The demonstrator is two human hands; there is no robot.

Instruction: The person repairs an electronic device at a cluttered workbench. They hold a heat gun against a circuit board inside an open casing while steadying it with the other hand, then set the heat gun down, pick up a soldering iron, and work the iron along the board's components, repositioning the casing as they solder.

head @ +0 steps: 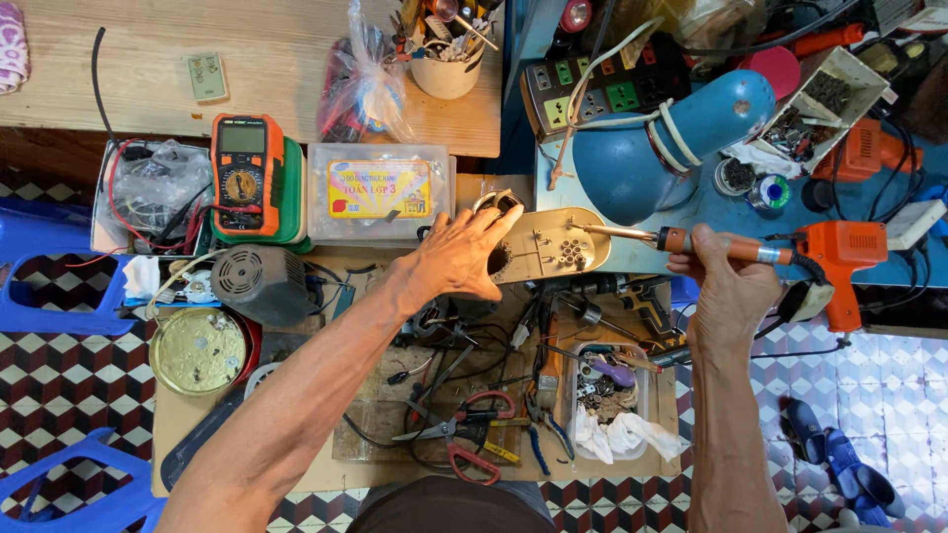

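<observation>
The soldering iron (681,240) has a dull metal shaft and a smooth orange plastic grip, and the plate (548,245) it touches looks like pale matt plastic or board studded with small shiny metal points. The lamp shade (681,133) is painted blue metal, chalky and worn. The multimeter (247,176) wears a matt orange rubbery case, beside a clear glossy plastic box (380,193). White cloth (622,434) lies crumpled in a clear tub, and the surface (276,59) beyond is bare pale wood.
</observation>
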